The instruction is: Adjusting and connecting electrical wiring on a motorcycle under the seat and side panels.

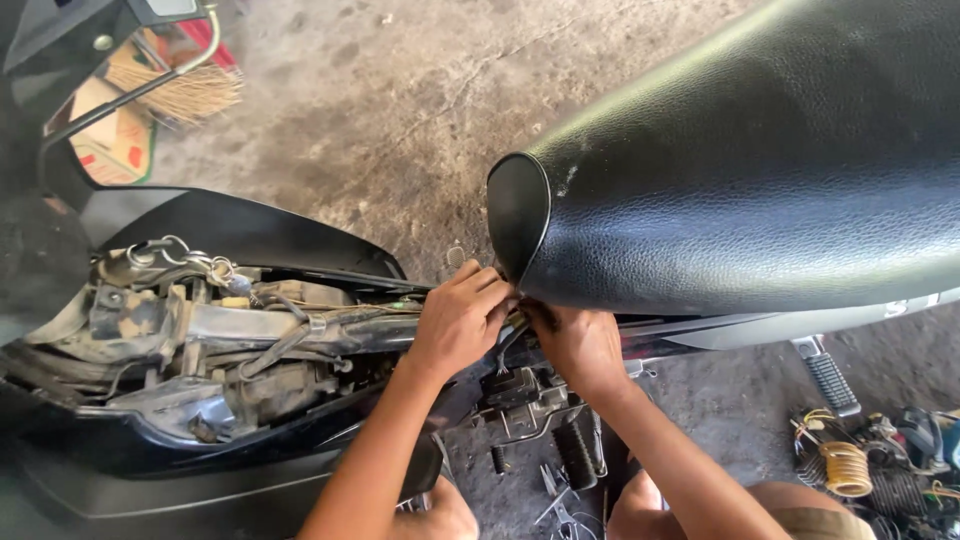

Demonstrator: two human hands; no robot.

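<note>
Black textured vinyl scooter seat is tipped up, its long axis running 9 to 3 o'clock, nose at centre frame. Left hand and right hand meet under the nose, fingers curled together on the hidden hinge area; what they pinch can't be told. Exposed grey frame and wiring at 9 o'clock; open concrete floor at 12.

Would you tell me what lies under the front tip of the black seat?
Under the black seat, both the left hand and right hand meet at the frame. What their fingers grip is hidden.

Grained blk vinyl seat; rough concrete floor
</note>
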